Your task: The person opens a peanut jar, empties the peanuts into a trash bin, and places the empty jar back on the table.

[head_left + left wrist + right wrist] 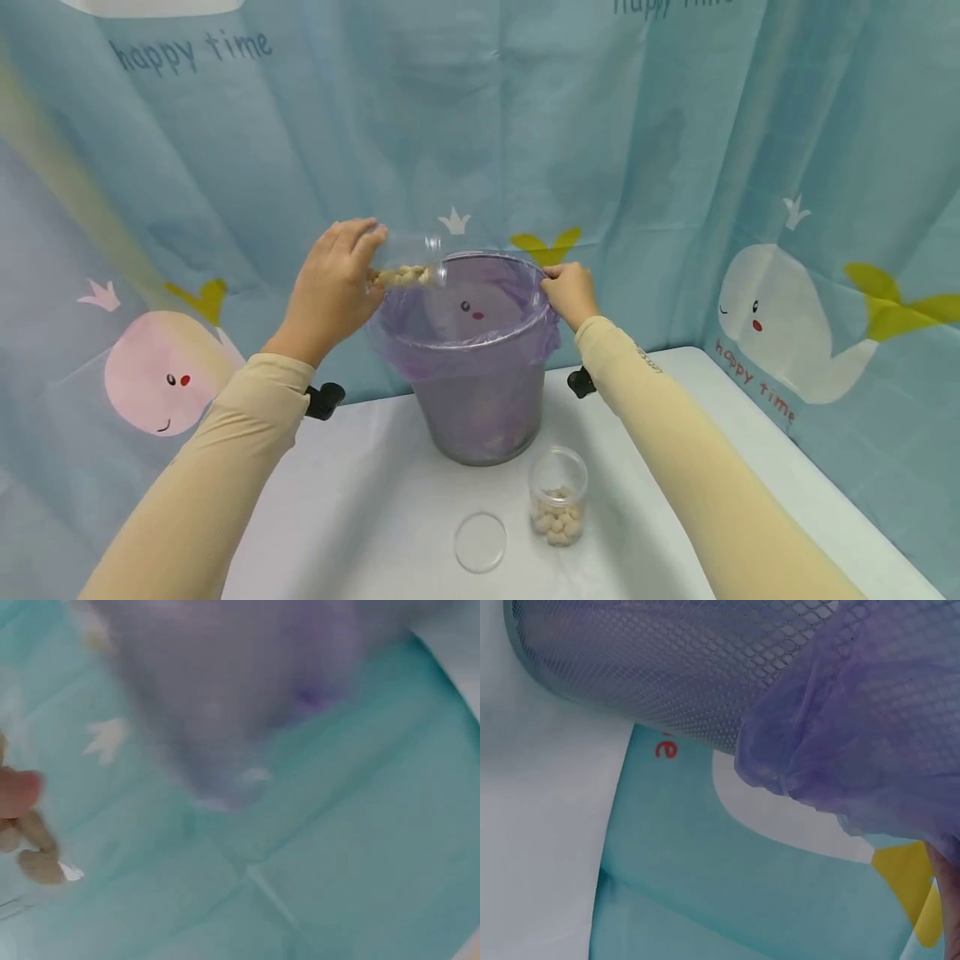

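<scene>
My left hand (330, 287) holds a clear jar (408, 247) tipped on its side, with its mouth over the left rim of a wire-mesh wastebasket (480, 417). Pale nut-like pieces (405, 276) lie along the jar's lower wall; in the left wrist view some pieces (41, 866) show below a fingertip. A purple plastic bag (472, 360) lines the wastebasket and folds over its rim. My right hand (572, 293) grips the rim and bag at the right side. The right wrist view shows the bag (840, 735) hanging over the mesh, with only a sliver of hand.
A second clear jar (558, 496), upright and partly filled with similar pale pieces, stands in front of the wastebasket on the white table (360, 500). A round clear lid (481, 543) lies flat to its left. Behind hangs a blue curtain (450, 125) with printed whales.
</scene>
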The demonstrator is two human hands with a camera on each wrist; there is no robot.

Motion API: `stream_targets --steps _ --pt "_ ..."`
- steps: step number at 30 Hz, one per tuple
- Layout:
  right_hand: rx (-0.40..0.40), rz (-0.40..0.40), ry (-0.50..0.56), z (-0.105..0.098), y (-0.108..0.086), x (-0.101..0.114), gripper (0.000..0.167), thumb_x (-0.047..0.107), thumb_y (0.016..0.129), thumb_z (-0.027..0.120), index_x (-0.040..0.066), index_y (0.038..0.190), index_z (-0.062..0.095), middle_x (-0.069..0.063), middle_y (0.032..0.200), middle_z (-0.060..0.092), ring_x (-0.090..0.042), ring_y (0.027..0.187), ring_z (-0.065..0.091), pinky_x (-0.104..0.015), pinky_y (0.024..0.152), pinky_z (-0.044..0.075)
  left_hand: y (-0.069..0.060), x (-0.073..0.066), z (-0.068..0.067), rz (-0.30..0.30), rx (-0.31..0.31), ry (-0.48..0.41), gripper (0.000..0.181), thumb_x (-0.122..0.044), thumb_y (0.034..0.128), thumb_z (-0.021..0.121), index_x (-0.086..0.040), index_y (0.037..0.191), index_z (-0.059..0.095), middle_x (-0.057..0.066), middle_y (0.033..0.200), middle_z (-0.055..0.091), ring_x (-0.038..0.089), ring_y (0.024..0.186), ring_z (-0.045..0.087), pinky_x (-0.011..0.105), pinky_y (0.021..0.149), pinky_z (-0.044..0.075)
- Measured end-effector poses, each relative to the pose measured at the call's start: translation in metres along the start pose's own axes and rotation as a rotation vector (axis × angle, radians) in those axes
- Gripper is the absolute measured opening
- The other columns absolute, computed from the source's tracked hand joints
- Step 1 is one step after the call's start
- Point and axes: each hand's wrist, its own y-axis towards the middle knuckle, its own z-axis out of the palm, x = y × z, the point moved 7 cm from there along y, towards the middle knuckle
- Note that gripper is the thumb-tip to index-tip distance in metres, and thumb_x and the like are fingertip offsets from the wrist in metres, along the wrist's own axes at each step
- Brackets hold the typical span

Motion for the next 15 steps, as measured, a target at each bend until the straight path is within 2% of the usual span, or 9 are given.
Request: stream_targets --steps 4,6,9,10,12,15 --pt "-0.018 0.002 0.009 0.001 0.002 -0.001 0.036 0.011 0.099 0.052 0.002 0.133 0.062 -0.018 0.132 0.065 -0.032 0.105 0.069 -0.036 0.084 0.059 -0.003 -0.003 0.013 0.036 0.099 0.004 0.058 0.011 0.0731 0.071 0.004 0.129 0.055 0.027 0.133 0.058 0.043 0.127 0.052 0.051 0.119 0.037" --pt "-0.021 0.001 0.012 0.001 0.002 0.0 0.036 0.011 0.099 0.053 0.002 0.133 0.062 -0.019 0.132 0.065 -0.032 0.107 0.068 -0.038 0.087 0.059 -0.003 -0.003 0.012 0.025 0.075 -0.002 0.062 0.01 0.0716 0.076 0.004 0.129 0.055 0.027 0.133 0.058 0.044 0.127 0.052 0.051 0.119 0.037" --pt "-0.02 0.003 0.021 0.001 0.003 0.0 0.036 0.011 0.099 0.053 0.002 0.133 0.062 -0.018 0.133 0.064 -0.033 0.107 0.068 -0.038 0.088 0.059 0.001 -0.002 0.004 0.0 -0.013 -0.026 0.067 0.009 0.0681 0.081 0.005 0.13 0.054 0.026 0.134 0.056 0.044 0.127 0.052 0.051 0.119 0.036" --pt "-0.019 0.004 0.023 0.001 0.003 0.0 0.036 0.011 0.099 0.053 0.002 0.133 0.061 -0.018 0.133 0.064 -0.033 0.107 0.068 -0.038 0.087 0.059 0.001 -0.002 0.003 0.0 -0.024 -0.028 0.068 0.009 0.0677 0.081 0.004 0.129 0.054 0.026 0.134 0.056 0.044 0.127 0.051 0.051 0.12 0.036" --pt "-0.02 0.006 0.026 0.001 0.003 0.0 0.037 0.011 0.099 0.052 0.002 0.133 0.061 -0.018 0.133 0.064 -0.032 0.106 0.068 -0.037 0.086 0.058 0.001 -0.004 0.006 0.008 -0.009 -0.029 0.065 0.01 0.0694 0.078 0.004 0.129 0.054 0.026 0.134 0.057 0.043 0.127 0.052 0.05 0.12 0.036" --pt "-0.021 0.008 0.023 0.002 0.002 0.001 0.037 0.011 0.099 0.053 0.002 0.133 0.062 -0.018 0.132 0.065 -0.032 0.105 0.068 -0.035 0.084 0.058 -0.004 -0.008 0.014 0.008 0.065 -0.03 0.062 0.011 0.0712 0.074 0.004 0.13 0.055 0.026 0.135 0.057 0.042 0.129 0.051 0.05 0.12 0.036"
